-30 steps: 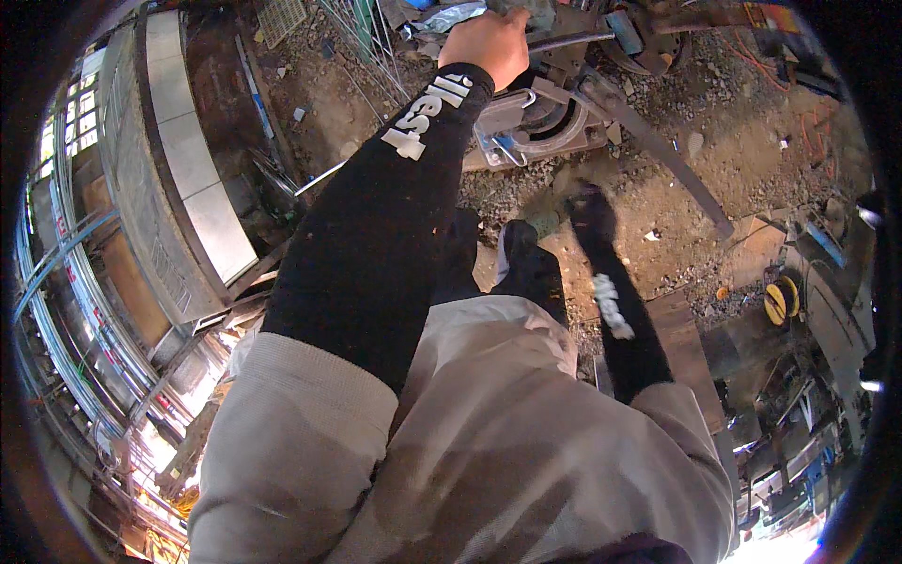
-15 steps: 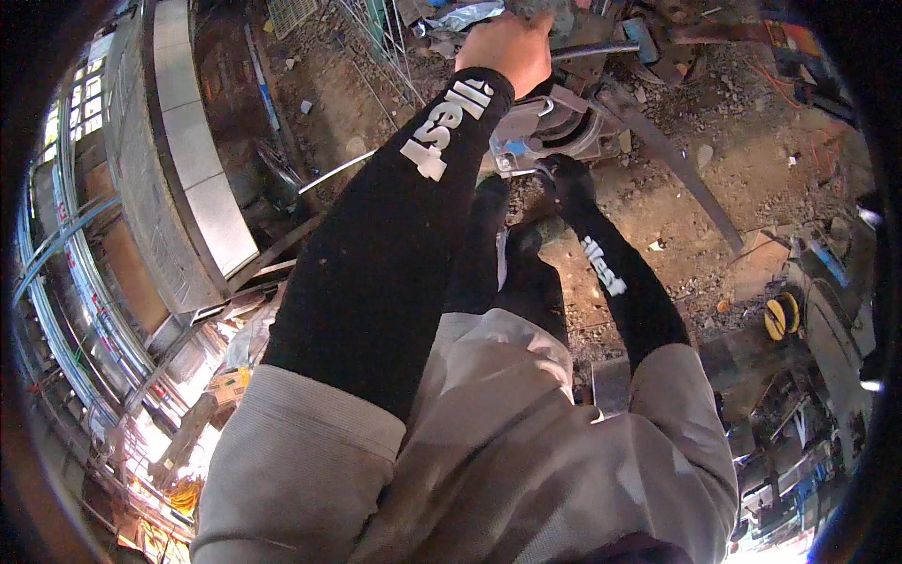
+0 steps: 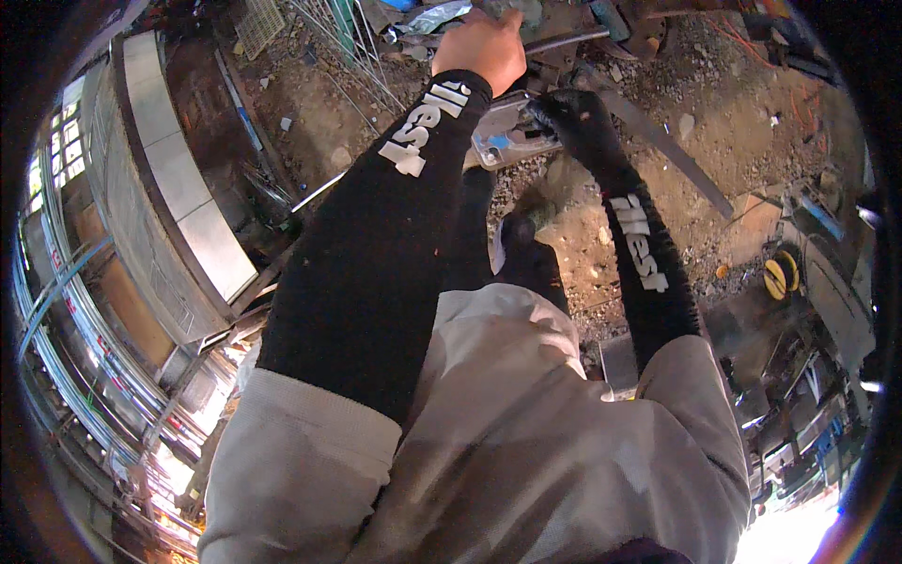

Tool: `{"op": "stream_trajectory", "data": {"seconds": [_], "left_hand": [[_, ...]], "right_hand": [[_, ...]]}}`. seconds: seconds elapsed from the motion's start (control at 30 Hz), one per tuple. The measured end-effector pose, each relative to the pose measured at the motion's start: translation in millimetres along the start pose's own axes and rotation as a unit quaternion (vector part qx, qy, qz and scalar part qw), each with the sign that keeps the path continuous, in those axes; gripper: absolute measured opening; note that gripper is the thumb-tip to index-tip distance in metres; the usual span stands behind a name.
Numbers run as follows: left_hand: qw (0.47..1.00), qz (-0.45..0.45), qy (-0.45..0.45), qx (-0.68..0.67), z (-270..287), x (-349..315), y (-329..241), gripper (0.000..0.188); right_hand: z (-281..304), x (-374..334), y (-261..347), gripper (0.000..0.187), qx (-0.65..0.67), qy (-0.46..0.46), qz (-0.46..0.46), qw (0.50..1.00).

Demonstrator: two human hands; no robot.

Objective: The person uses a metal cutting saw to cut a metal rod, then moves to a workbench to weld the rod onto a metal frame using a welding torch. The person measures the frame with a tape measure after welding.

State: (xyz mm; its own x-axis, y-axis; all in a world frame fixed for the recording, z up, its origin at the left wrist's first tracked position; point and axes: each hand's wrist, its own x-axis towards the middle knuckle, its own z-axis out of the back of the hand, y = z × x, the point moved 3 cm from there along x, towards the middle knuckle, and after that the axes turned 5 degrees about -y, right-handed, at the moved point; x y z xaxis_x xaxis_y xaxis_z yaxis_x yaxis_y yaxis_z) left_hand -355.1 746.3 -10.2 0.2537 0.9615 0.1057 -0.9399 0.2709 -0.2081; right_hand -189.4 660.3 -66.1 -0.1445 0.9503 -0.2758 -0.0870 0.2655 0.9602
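My left hand [image 3: 479,52], bare below a black sleeve, is closed in a fist at the top; what its fingers wrap round is hidden beneath it. A grey metal bar [image 3: 568,39] runs rightward from beside that fist. My right hand [image 3: 575,120], in a dark glove, has its fingers curled at the upper right part of a grey metal frame [image 3: 521,150]. That frame has a blue patch on its near left side. Whatever the gloved fingers pinch is too dark to make out.
A long flat metal strip [image 3: 676,155] lies on the dirt right of my hands. Thin metal rods [image 3: 362,61] lean at the upper left. Left stands a long bench with pale panels [image 3: 178,155]. A yellow spool [image 3: 780,279] is at the right.
My right hand has moved up and forward from the near edge of the metal frame to its upper right part. My left hand stays closed; the whole view has shifted slightly.
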Motion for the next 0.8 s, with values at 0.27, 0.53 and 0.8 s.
{"op": "stream_trajectory", "data": {"seconds": [0.27, 0.53, 0.8], "left_hand": [[0.996, -0.023, 0.091, -0.013, -0.4, 2.4, 2.4, 0.046], [0.990, -0.002, 0.137, -0.023, -2.7, 5.8, 3.6, 0.045], [0.996, -0.024, 0.078, -0.019, -3.7, 3.2, 4.2, 0.046]], "right_hand": [[-7.0, 4.2, -5.6, 0.023, -0.128, -0.011, 0.030, 0.991], [-15.2, -7.6, -8.4, 0.024, -0.027, -0.108, -0.061, 0.992], [-28.0, -18.9, -17.3, 0.027, 0.295, -0.143, -0.193, 0.925]]}}
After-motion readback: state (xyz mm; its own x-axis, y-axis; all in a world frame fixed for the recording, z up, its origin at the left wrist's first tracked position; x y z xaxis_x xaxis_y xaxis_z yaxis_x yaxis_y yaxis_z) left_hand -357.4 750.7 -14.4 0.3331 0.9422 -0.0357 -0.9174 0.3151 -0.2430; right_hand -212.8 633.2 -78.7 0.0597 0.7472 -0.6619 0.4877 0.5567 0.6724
